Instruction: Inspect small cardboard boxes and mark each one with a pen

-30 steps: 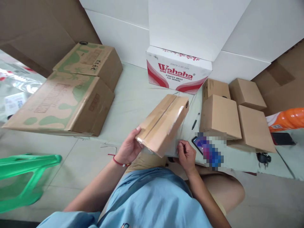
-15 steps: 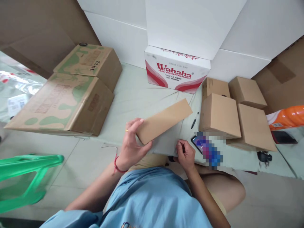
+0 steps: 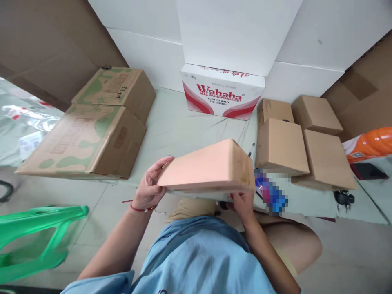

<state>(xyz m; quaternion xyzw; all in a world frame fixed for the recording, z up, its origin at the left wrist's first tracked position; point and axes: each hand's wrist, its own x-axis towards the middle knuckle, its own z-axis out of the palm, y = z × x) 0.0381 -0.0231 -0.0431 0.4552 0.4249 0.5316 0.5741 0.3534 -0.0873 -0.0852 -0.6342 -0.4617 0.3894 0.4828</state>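
Over the front edge of the table (image 3: 167,118), my left hand (image 3: 150,183) grips the left end of a plain cardboard box (image 3: 196,169), thumb and fingers closed about it, so the box sits raised between me and the cloth. My right hand (image 3: 243,204) is just under the box's right end; its fingertips are hidden there, and I cannot tell whether they touch the cardboard or how they are folded.

I judge the step in hand to be handling this one box, perhaps looking over its sides. The next move seems to call for a sure left grip, with clear support from the right if the box is to be turned or lowered.

Just past the box lies a pen (image 3: 251,149), partly hidden; a phone (image 3: 271,194) with a pixelated screen lies near the front edge. Toward the table's right end stand four brown boxes (image 3: 283,143), with keys (image 3: 343,199) by the front edge. At the back edge stands a Wahaha carton (image 3: 223,92); at the left end, two green-patterned cartons (image 3: 70,139).
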